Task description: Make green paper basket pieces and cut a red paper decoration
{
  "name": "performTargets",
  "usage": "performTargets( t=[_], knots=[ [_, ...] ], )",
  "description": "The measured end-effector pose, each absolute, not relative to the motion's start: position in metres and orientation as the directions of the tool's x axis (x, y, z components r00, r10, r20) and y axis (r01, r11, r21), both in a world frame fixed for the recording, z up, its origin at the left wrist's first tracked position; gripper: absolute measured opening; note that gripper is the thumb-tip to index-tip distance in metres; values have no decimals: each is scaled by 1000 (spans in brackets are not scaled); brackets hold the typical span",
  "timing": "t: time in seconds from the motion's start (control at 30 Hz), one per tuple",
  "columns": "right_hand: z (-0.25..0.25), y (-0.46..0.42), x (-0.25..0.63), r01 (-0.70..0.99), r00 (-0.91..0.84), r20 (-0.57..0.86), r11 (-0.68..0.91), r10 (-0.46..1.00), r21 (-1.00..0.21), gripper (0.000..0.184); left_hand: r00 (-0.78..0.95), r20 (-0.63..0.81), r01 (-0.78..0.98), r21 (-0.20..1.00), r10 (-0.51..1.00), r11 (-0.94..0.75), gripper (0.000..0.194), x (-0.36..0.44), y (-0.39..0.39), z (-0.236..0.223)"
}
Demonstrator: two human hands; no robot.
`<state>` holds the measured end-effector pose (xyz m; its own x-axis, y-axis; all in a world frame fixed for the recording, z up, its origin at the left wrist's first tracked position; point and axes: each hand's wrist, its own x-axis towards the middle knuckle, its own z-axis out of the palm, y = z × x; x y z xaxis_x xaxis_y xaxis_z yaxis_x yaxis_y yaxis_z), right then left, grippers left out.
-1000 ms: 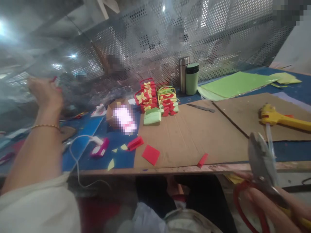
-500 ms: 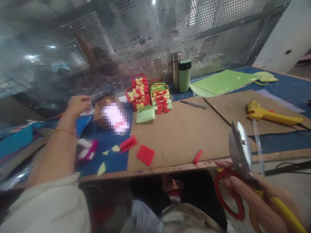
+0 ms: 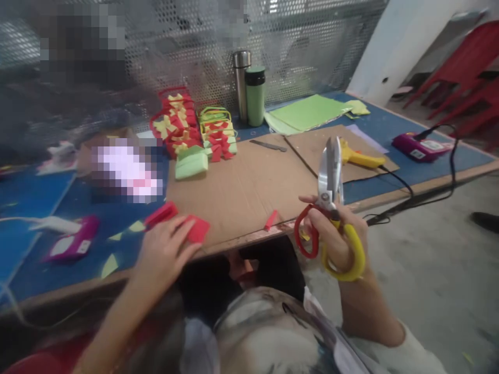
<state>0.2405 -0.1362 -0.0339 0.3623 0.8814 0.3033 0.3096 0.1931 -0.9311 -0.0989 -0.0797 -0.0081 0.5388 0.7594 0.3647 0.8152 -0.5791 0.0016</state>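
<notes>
My left hand (image 3: 166, 249) lies on the table's front left, fingers stretched out and their tips touching a red square piece (image 3: 199, 227). Just behind its knuckles is a folded red piece (image 3: 160, 214). Scissors (image 3: 327, 195) with one red and one yellow handle loop are held up in my right hand (image 3: 337, 236), off the table's front edge, blades pointing upward. A small red strip (image 3: 271, 219) rests on the cardboard (image 3: 249, 182) to the left of the scissors. Pale yellow scraps (image 3: 110, 265) are scattered left of my left hand.
Behind stand red bags with yellow bows (image 3: 177, 122), light green ones with red bows (image 3: 218, 135), a steel flask (image 3: 241, 85) and a green tumbler (image 3: 255, 98). A yellow glue gun (image 3: 360, 157), a blade (image 3: 268, 146), green sheets (image 3: 312, 111) and purple boxes (image 3: 419, 145) lie around.
My left hand has come from the far left, beside the paper container, to the red pieces at the front. The scissors in my right hand now point straighter up. The view has turned right.
</notes>
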Motion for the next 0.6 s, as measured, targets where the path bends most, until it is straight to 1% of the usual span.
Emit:
performTargets(
  t=[0.07,0.13,0.2,0.23,0.3,0.33,0.37,0.4,0.43,0.5,0.6],
  knots=[
    [-35,-136,241,273,357,272,179,893,-945,32,546,488,817,-131,681,-562,35,-77,-90,-22],
    [-35,-135,238,260,337,253,169,907,-951,33,594,537,774,-179,599,-608,35,-48,-97,-23],
    [-33,-132,234,283,314,262,174,912,-943,32,648,543,706,-165,534,-689,33,-14,-99,-20],
    [-31,-131,232,303,307,279,184,910,-935,32,658,544,680,-134,520,-721,35,2,-98,-20],
    [-26,-130,229,350,296,319,209,900,-913,31,652,520,668,-49,552,-743,41,30,-94,-23],
    [-24,-130,229,371,290,336,218,896,-903,31,643,511,675,-27,570,-737,33,41,-90,-26],
    [-22,-130,229,387,283,348,226,894,-894,30,643,498,679,-20,581,-734,21,49,-87,-30],
    [-21,-130,230,397,277,353,228,894,-889,30,646,488,680,-19,587,-733,14,54,-83,-33],
    [-21,-131,231,398,274,352,228,895,-889,30,652,483,677,-23,584,-736,14,56,-80,-36],
    [-23,-132,234,365,276,336,225,900,-903,28,663,487,665,-32,569,-746,21,56,-75,-39],
    [-28,-129,237,228,283,294,234,913,-945,28,653,520,654,-20,550,-756,29,49,-78,-33]
  ],
)
